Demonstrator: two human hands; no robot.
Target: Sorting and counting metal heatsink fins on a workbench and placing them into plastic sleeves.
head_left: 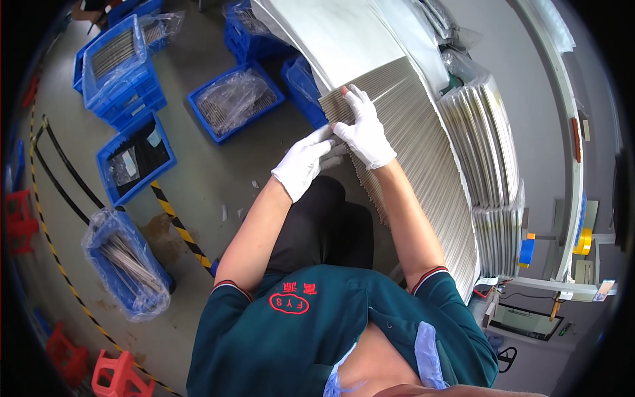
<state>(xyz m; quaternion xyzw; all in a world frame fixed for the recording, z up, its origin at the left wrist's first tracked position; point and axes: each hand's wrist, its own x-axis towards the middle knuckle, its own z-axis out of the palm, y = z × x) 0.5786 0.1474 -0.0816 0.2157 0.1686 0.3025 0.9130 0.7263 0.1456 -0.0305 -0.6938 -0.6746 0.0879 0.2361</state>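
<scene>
Beside me to the right, many long thin grey-beige strips [423, 152] lie packed side by side on a table, their ends forming a stepped edge toward me. My right hand [365, 132], in a white glove with bare thumb and index tips, rests on the strips near their far left corner. Its fingers are stretched forward and the thumb is spread. My left hand [303, 164], also white-gloved, is at the strips' left edge, its fingers reaching out under my right thumb. Some left fingertips are hidden by the right hand. Neither hand visibly grips a strip.
White sheeting [344, 40] covers the table's far part. Plastic-wrapped stacks [479, 145] stand on the right. Blue crates [192, 99] with bagged parts stand on the floor at left, near a plastic-lined bin [159, 301], striped floor tape [173, 218] and red stools [119, 374].
</scene>
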